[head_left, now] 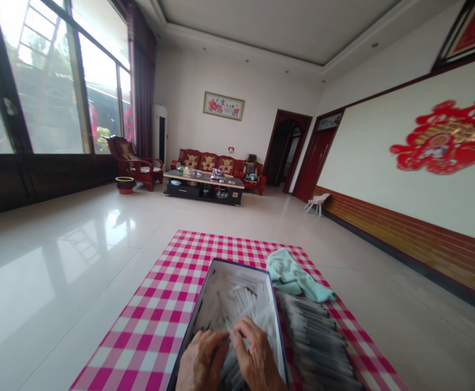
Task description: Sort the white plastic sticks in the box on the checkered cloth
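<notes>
My left hand (204, 359) and my right hand (254, 353) meet over a white-lined box with a dark blue edge (242, 263). The fingers of both are bent and pinched together, tip to tip. Whatever they grip is too small and blurred to make out. Beneath them in the box lie many clear, slim plastic tubes (247, 304), with a few small dark pieces along the left side. A blurred pile of slim, dark-ended clear sticks (316, 342), possibly pens, rests to the right of the box.
A pink-and-white checked cloth (147, 326) covers the table. A mint-green rag (294, 274) lies crumpled beyond the pile. Farther off across the tiled floor stand a low coffee table (204, 190), a wooden sofa (184, 155), an armchair (133, 163) and a small stool (317, 202).
</notes>
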Demonstrator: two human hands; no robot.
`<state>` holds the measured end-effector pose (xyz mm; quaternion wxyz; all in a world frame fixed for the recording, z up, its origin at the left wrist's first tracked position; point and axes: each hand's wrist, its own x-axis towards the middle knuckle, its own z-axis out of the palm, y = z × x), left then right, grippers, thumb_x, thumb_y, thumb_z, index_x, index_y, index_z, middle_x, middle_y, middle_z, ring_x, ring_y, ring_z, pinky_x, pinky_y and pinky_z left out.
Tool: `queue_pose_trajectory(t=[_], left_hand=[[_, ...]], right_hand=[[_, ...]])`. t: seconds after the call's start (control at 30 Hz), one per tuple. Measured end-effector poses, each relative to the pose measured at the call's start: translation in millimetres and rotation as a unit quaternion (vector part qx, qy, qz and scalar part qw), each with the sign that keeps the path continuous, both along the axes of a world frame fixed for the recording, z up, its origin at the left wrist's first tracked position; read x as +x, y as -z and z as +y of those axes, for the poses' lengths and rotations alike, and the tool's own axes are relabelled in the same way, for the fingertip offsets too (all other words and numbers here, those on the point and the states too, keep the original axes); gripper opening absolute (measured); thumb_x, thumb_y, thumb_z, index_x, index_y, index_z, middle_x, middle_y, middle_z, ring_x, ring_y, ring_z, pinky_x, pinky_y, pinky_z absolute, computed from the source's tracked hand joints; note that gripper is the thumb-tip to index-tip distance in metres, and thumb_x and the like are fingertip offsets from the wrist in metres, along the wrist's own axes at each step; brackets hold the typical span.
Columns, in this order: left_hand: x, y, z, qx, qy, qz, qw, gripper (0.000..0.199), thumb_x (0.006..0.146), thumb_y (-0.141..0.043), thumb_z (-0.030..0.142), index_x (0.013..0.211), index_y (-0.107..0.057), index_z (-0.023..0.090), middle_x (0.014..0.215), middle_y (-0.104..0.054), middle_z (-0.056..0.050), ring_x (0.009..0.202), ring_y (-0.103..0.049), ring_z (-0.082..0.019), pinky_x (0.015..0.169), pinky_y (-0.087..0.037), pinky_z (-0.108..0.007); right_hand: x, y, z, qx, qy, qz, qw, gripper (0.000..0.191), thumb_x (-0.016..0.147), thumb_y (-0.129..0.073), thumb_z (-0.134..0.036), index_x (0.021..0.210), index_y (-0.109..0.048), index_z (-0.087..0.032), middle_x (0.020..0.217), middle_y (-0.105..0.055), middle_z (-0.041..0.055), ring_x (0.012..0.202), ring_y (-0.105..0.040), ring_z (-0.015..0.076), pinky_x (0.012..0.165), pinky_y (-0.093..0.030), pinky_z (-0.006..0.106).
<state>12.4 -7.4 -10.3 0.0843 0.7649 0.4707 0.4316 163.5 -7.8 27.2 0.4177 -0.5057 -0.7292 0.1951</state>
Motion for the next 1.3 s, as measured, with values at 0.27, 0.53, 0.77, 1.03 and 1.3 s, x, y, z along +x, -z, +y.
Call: queue_pose_trajectory(t=[0.27, 0.53, 0.77, 1.03, 1.3], left_hand=[[4, -15.0, -5, -0.012, -0.008, -0.017, 1.0, 0.02, 0.083, -0.05, 0.018, 0.092, -0.068, 0.021, 0.073, -0.071, -0.002, 0.068, -0.067, -0.016, 0.061, -0.05, -0.022], [6, -13.7, -7, -0.047, -0.013, -0.007, 0.999, 0.018, 0.082, -0.054, 0.018, 0.09, -0.069, 0.022, 0.074, -0.071, -0.001, 0.071, -0.067, -0.017, 0.066, -0.049, -0.025], [7, -15.8, -7, -0.077, -0.014, 0.009, 0.997, 0.019, 0.084, -0.052, 0.019, 0.091, -0.069, 0.023, 0.077, -0.071, -0.002, 0.074, -0.067, -0.018, 0.065, -0.048, -0.025], [8, -12.1, -6, -0.075, -0.017, 0.032, 0.997, 0.017, 0.083, -0.054, 0.02, 0.089, -0.07, 0.024, 0.075, -0.07, -0.001, 0.072, -0.066, -0.017, 0.065, -0.047, -0.024], [8, -16.1, -7, -0.078, -0.01, 0.043, 0.996, 0.018, 0.083, -0.053, 0.018, 0.085, -0.07, 0.024, 0.074, -0.071, -0.001, 0.072, -0.065, -0.017, 0.064, -0.046, -0.023]], right_hand=[[1, -4.7, -4, -0.024, 0.001, 0.027, 0.999, 0.024, 0.093, -0.038, -0.03, 0.075, -0.05, -0.02, 0.072, -0.052, -0.0011, 0.07, -0.052, 0.0136, 0.067, -0.039, 0.023], [1, 1.1, -1, 0.014, -0.003, -0.031, 0.999, 0.028, 0.092, -0.039, -0.027, 0.066, -0.047, -0.02, 0.069, -0.051, -0.0009, 0.066, -0.051, 0.0131, 0.064, -0.038, 0.023], [1, 5.2, -2, 0.014, 0.024, -0.012, 1.0, 0.029, 0.093, -0.037, -0.028, 0.068, -0.048, -0.02, 0.066, -0.051, -0.0015, 0.064, -0.051, 0.0129, 0.063, -0.039, 0.022], [1, 9.7, 1, 0.037, 0.029, -0.079, 0.996, 0.034, 0.093, -0.036, -0.03, 0.064, -0.05, -0.019, 0.065, -0.053, 0.0003, 0.062, -0.05, 0.0128, 0.06, -0.037, 0.022], [4, 20.8, 2, 0.043, 0.078, -0.064, 0.994, 0.048, 0.094, -0.032, -0.046, 0.063, -0.059, -0.02, 0.056, -0.058, 0.004, 0.054, -0.052, 0.015, 0.052, -0.037, 0.025]])
